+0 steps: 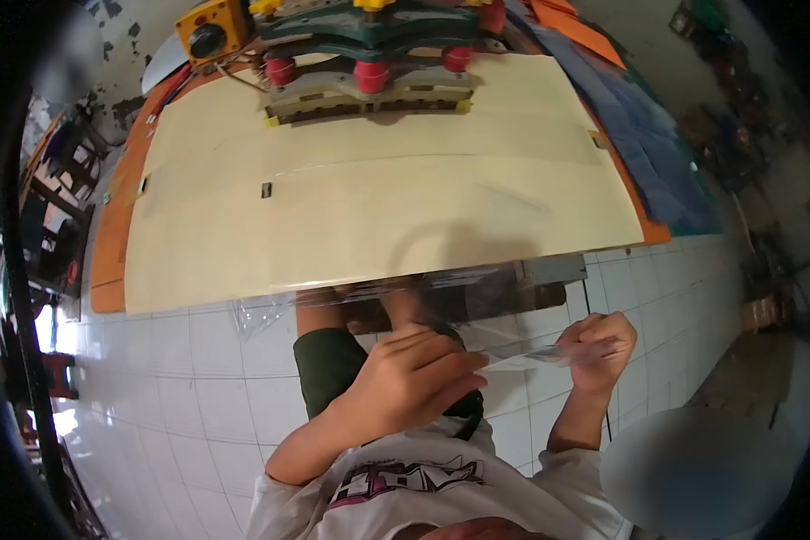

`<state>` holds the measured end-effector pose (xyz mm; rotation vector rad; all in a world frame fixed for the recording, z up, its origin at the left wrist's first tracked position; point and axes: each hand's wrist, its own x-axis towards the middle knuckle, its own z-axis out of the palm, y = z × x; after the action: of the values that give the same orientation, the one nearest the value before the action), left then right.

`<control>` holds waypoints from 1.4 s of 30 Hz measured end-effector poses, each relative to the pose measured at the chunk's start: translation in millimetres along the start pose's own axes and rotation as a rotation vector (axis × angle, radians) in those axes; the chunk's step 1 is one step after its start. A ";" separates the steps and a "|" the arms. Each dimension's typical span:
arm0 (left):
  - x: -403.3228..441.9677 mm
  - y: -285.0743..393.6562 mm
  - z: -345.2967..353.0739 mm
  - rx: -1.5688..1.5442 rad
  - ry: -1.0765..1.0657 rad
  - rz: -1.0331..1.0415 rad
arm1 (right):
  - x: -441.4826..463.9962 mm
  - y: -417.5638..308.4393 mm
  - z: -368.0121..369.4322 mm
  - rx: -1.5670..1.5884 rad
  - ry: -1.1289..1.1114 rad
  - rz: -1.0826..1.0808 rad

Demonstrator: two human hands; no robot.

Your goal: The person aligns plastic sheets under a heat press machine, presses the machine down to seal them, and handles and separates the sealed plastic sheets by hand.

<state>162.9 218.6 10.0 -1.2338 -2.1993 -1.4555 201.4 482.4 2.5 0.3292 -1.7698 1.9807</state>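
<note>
My left hand (418, 373) is closed, its fingers bent together in front of my lap, with one end of a clear plastic sheet (524, 354) at the fingertips. On the other side my right hand (600, 349) is closed in a pinch on the sheet's other end. The plastic stretches between both hands, below the table's front edge; whether it is a bag or a single film I cannot tell. More clear plastic (265, 313) hangs under the front edge of the cream-coloured tabletop sheet (378, 211).
Across the back of the table stands a machine (369, 45) with green and grey metal plates and red round parts. A yellow box with a black knob (210, 39) sits at its left. Blue sheeting (625, 144) and orange pieces (576, 31) lie along the right side.
</note>
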 end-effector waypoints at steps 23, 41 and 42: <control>-61.0 -35.4 160.8 -0.085 -0.650 0.254 | 119.0 -217.2 -207.4 -1.119 -0.075 -0.547; 95.2 60.6 41.7 -0.243 -0.063 0.075 | 58.3 -142.1 -28.8 -0.693 -0.303 -0.102; 96.8 60.0 42.6 -0.235 -0.099 0.061 | 49.5 -129.1 -23.3 -0.582 -0.271 -0.081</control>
<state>158.2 313.7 85.6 -1.4630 -2.0760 -1.7016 224.2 522.5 134.9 0.4740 -2.3590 1.3269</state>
